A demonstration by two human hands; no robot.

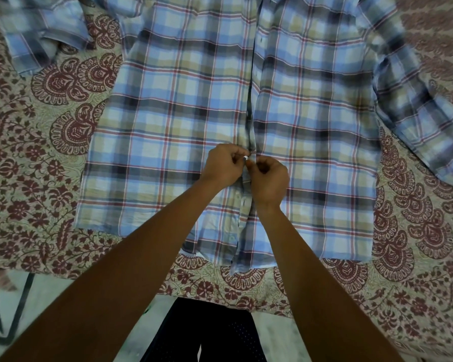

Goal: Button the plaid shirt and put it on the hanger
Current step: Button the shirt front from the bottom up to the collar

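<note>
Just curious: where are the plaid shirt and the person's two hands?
plaid shirt (168, 105): head view, on a front panel.
left hand (224, 164): head view, back of the hand.
right hand (268, 178): head view, back of the hand.

We look down on a printed bedspread (37, 158), its beige ground crowded with maroon paisley fans and flower sprigs, spread flat across the frame and ending in an edge near the bottom. Below that edge we see a pale, stone-like floor (55, 286) crossed by dark lines (24, 296) at lower left. The light is soft, dim and even.
</note>
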